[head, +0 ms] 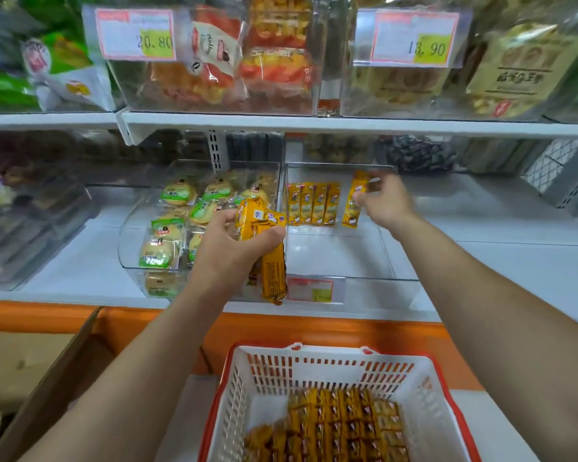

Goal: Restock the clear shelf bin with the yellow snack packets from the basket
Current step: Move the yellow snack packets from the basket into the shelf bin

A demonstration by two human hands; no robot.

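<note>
My left hand (234,248) grips a bundle of yellow snack packets (264,248) in front of the shelf, just left of the clear shelf bin (347,261). My right hand (384,201) reaches into the bin and pinches one yellow packet (356,200) upright. Beside it, several yellow packets (312,203) stand in a row at the bin's back left. A white basket with a red rim (241,395) sits below at the bottom centre, and many yellow packets (334,425) lie in it.
A neighbouring clear bin (134,235) to the left holds green-wrapped round cakes. The upper shelf (314,125) overhangs with bins and price tags. A cardboard box (47,378) stands at lower left. An orange ledge (314,331) runs below the shelf.
</note>
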